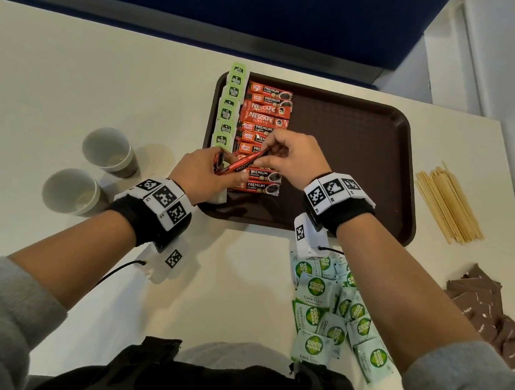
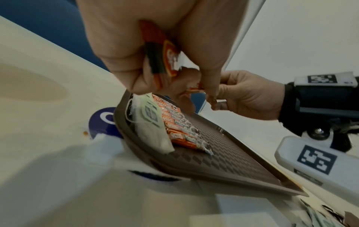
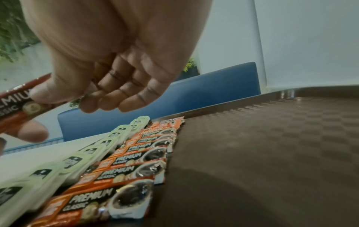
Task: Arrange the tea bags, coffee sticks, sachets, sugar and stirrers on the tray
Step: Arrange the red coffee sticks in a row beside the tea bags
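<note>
The brown tray (image 1: 371, 138) sits in front of me, and a row of coffee sticks (image 1: 266, 120) lies on its left side. My left hand (image 1: 201, 172) squeezes a small bunch of sticks. My right hand (image 1: 290, 156) pinches the far end of one coffee stick (image 1: 242, 165) with thumb and finger. It slants up to the right, just above the row, so my right hand is nearer its spot.

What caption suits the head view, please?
Both hands hold a coffee stick above the tray.
</note>
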